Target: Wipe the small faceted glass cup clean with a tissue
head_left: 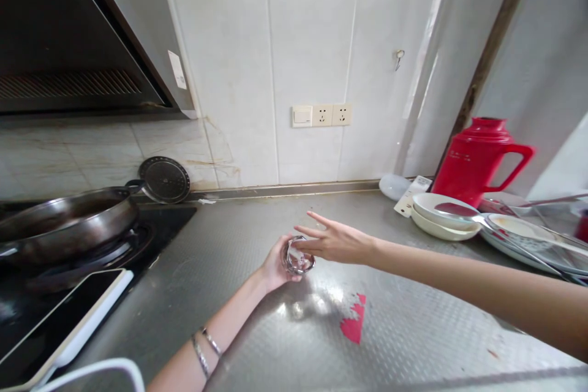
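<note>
My left hand (274, 271) is wrapped round a small clear faceted glass (299, 261) just above the metal counter. The glass is tilted so that its mouth faces partly towards me. At its rim is my right hand (328, 239), fingers spread apart; the lower fingers reach over the mouth of the glass, and the thumb is mostly hidden. Whether a fingertip touches the inside of the glass I cannot tell. A torn piece of red paper (353, 320) lies on the counter in front of the hands.
A pan (87, 220) sits on the stove at left, with a phone (59, 324) nearer me and a white cable (110, 364). Right, a red thermos (478, 162) stands behind stacked bowls (443, 229) and dishes. Wall sockets (331, 115) are behind; a range hood (114, 43) overhangs the stove.
</note>
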`<act>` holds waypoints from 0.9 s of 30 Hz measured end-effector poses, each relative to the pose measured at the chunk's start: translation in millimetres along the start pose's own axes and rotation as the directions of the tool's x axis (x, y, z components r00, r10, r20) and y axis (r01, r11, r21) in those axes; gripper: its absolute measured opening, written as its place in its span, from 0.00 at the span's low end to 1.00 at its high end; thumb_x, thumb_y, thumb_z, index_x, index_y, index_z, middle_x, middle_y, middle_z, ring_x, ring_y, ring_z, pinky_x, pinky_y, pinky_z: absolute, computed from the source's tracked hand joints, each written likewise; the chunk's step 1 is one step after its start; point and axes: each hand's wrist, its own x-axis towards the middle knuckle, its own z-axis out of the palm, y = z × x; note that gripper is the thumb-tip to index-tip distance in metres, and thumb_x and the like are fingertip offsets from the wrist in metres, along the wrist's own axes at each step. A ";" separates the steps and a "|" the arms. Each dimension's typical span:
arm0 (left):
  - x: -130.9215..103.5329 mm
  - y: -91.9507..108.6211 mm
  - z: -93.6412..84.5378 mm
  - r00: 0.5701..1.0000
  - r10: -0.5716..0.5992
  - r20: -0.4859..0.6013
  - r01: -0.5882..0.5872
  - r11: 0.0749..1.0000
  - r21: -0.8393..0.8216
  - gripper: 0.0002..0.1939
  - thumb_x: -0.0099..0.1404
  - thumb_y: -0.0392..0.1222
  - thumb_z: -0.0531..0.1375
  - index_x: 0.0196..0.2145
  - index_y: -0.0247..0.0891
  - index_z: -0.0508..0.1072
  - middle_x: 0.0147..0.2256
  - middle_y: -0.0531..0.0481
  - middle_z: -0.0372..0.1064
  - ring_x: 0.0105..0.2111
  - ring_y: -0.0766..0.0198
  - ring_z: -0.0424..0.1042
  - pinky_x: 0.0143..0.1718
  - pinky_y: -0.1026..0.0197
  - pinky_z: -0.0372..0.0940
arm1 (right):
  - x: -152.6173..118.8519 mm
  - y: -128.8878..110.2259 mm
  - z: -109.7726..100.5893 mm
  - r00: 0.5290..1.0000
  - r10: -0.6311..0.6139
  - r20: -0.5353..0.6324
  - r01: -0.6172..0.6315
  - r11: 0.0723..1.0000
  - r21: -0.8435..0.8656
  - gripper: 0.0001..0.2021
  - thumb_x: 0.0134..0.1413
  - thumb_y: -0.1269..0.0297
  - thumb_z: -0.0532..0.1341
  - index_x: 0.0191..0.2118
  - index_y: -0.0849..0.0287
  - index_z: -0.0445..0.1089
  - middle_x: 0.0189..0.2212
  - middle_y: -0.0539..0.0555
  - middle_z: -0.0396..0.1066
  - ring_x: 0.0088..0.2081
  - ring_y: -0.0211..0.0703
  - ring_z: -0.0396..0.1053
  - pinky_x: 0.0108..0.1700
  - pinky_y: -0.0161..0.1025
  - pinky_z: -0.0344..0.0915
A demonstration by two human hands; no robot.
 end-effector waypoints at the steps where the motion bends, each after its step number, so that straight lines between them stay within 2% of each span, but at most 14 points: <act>1: -0.5 0.7 1.4 0.998 0.050 -0.048 -0.051 0.999 -0.016 0.23 0.60 0.58 0.55 0.32 0.33 0.73 0.27 0.42 0.72 0.23 0.60 0.70 0.15 0.66 0.50 | 1.3 -3.5 -1.0 0.999 0.043 0.015 -0.043 0.999 0.001 0.14 0.58 0.71 0.58 0.50 0.54 0.69 0.60 0.48 0.59 0.64 0.52 0.47 0.62 0.58 0.49; 4: -3.0 1.4 6.0 0.957 0.207 -0.203 -0.221 0.974 -0.049 0.18 0.59 0.54 0.57 0.33 0.34 0.74 0.23 0.48 0.71 0.21 0.63 0.69 0.17 0.66 0.52 | 9.9 -18.0 -4.4 0.980 0.185 0.069 -0.187 0.982 0.025 0.15 0.58 0.73 0.56 0.50 0.59 0.69 0.58 0.54 0.62 0.56 0.51 0.58 0.56 0.53 0.58; 6: -5.2 1.5 9.0 0.923 0.295 -0.247 -0.320 0.945 -0.069 0.16 0.60 0.50 0.57 0.36 0.34 0.75 0.27 0.49 0.73 0.23 0.63 0.70 0.21 0.65 0.57 | 18.9 -28.0 -8.0 0.953 0.280 0.115 -0.288 0.956 0.056 0.13 0.58 0.75 0.55 0.48 0.64 0.69 0.54 0.59 0.66 0.51 0.50 0.62 0.48 0.47 0.64; 9: -7.5 1.1 12.7 0.893 0.384 -0.236 -0.414 0.905 -0.094 0.15 0.60 0.47 0.55 0.38 0.34 0.75 0.31 0.47 0.75 0.27 0.63 0.71 0.25 0.64 0.61 | 32.3 -39.1 -15.2 0.904 0.371 0.211 -0.403 0.904 0.140 0.10 0.55 0.76 0.55 0.40 0.65 0.71 0.46 0.62 0.71 0.44 0.50 0.68 0.41 0.45 0.65; 12: -7.2 -2.1 14.3 0.899 0.400 -0.180 -0.422 0.900 -0.105 0.16 0.59 0.47 0.54 0.37 0.34 0.74 0.31 0.45 0.75 0.29 0.60 0.72 0.27 0.62 0.62 | 41.8 -47.3 -22.1 0.817 0.443 0.369 -0.552 0.787 0.276 0.09 0.50 0.76 0.56 0.37 0.63 0.71 0.38 0.60 0.73 0.33 0.47 0.72 0.34 0.41 0.64; 16: -2.4 -12.6 11.5 0.874 0.462 -0.151 -0.478 0.873 -0.096 0.15 0.58 0.46 0.54 0.34 0.32 0.73 0.29 0.43 0.74 0.29 0.58 0.73 0.30 0.61 0.63 | 49.3 -61.3 -25.3 0.654 0.541 0.529 -0.754 0.522 0.399 0.11 0.46 0.74 0.56 0.37 0.61 0.70 0.31 0.58 0.74 0.30 0.46 0.72 0.28 0.35 0.58; 20: 3.2 -22.1 4.8 0.853 0.488 -0.184 -0.509 0.857 -0.082 0.15 0.57 0.47 0.54 0.34 0.33 0.73 0.27 0.45 0.74 0.27 0.59 0.72 0.29 0.61 0.62 | 54.5 -76.1 -19.2 0.570 0.626 0.532 -0.788 0.234 0.570 0.13 0.40 0.76 0.56 0.34 0.60 0.71 0.29 0.55 0.73 0.28 0.40 0.69 0.27 0.32 0.54; 23: 4.0 -22.9 3.3 0.843 0.497 -0.205 -0.520 0.851 -0.074 0.16 0.56 0.47 0.54 0.33 0.33 0.72 0.26 0.45 0.73 0.25 0.59 0.71 0.29 0.61 0.62 | 58.1 -82.5 -12.5 0.518 0.631 0.578 -0.691 -0.090 0.717 0.15 0.38 0.78 0.53 0.32 0.61 0.72 0.21 0.49 0.68 0.22 0.35 0.64 0.24 0.30 0.53; 25: 2.5 -20.9 5.5 0.840 0.498 -0.214 -0.520 0.853 -0.055 0.16 0.57 0.48 0.52 0.33 0.33 0.72 0.26 0.45 0.73 0.26 0.59 0.71 0.30 0.61 0.63 | 61.0 -83.6 -9.3 0.494 0.609 0.620 -0.559 -0.323 0.763 0.17 0.37 0.76 0.51 0.34 0.61 0.72 0.19 0.47 0.65 0.17 0.32 0.61 0.20 0.28 0.54; 27: 0.5 -18.4 8.8 0.830 0.507 -0.234 -0.528 0.848 -0.036 0.17 0.57 0.48 0.51 0.32 0.33 0.72 0.27 0.45 0.73 0.27 0.58 0.72 0.32 0.60 0.63 | 64.9 -82.8 -8.3 0.484 0.604 0.632 -0.401 -0.489 0.775 0.19 0.37 0.75 0.51 0.36 0.61 0.73 0.20 0.46 0.65 0.15 0.31 0.58 0.18 0.28 0.54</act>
